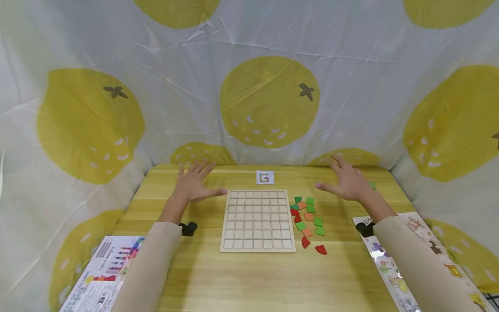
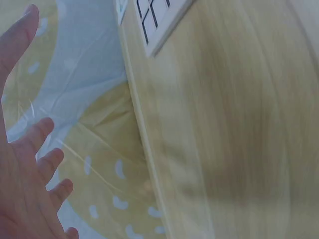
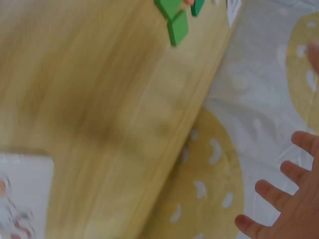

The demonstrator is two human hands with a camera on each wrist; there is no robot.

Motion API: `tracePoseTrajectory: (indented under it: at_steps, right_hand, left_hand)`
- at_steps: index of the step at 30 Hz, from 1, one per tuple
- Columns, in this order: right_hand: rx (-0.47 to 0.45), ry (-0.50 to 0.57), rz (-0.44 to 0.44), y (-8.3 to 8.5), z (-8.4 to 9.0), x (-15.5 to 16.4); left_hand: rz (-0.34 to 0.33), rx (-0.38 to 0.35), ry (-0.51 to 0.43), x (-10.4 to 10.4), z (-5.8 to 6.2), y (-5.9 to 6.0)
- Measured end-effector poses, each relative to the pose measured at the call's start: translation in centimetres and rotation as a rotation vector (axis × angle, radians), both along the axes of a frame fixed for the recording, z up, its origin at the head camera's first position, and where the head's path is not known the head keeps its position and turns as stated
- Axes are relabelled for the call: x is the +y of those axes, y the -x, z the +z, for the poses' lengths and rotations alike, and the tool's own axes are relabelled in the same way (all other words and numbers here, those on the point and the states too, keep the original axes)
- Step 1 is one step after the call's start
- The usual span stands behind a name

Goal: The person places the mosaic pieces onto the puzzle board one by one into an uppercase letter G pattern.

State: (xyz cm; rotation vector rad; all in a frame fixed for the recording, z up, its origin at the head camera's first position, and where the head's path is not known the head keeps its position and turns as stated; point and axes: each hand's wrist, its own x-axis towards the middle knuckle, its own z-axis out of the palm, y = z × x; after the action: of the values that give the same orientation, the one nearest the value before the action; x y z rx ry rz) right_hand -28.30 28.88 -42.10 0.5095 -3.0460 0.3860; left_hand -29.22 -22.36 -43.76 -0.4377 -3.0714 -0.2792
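Observation:
A pale wooden grid board (image 1: 257, 220) lies in the middle of the yellow wooden table (image 1: 249, 277); its corner (image 2: 158, 20) shows in the left wrist view. Several red, green and orange tiles (image 1: 308, 221) lie loose just right of the board; green ones (image 3: 175, 20) appear in the right wrist view. A small card (image 1: 265, 177) with a G-shaped pattern sits behind the board. My left hand (image 1: 193, 184) hovers open, fingers spread, left of the board's far corner. My right hand (image 1: 345, 182) hovers open to the right of the tiles. Neither holds anything.
A printed box (image 1: 105, 268) lies at the near left corner and a sheet with cartoon animals (image 1: 393, 268) at the near right. One green piece (image 1: 372, 185) peeks out beyond my right hand. A cloth with lemon prints (image 1: 269, 99) walls the table on three sides.

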Motion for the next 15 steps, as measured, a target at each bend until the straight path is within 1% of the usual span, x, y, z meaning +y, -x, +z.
tracePoseTrajectory:
  at_steps: [4, 7, 12, 15]
  right_hand:
    - [0.008, 0.043, 0.018, -0.7, -1.5, -0.7]
    - [0.011, 0.086, 0.018, -1.1, -2.5, -1.1]
    - [-0.003, 0.170, 0.011, -1.7, -3.9, -1.7]
    - [-0.024, 0.227, 0.014, -2.0, -4.9, -2.4]
  left_hand:
    - [-0.010, 0.000, -0.059, 0.8, -1.3, -0.8]
    - [-0.021, -0.013, -0.106, 1.3, -2.2, -1.2]
    - [-0.053, -0.036, -0.170, 2.0, -3.7, -2.0]
    - [-0.075, -0.040, -0.219, 2.4, -4.4, -2.7]
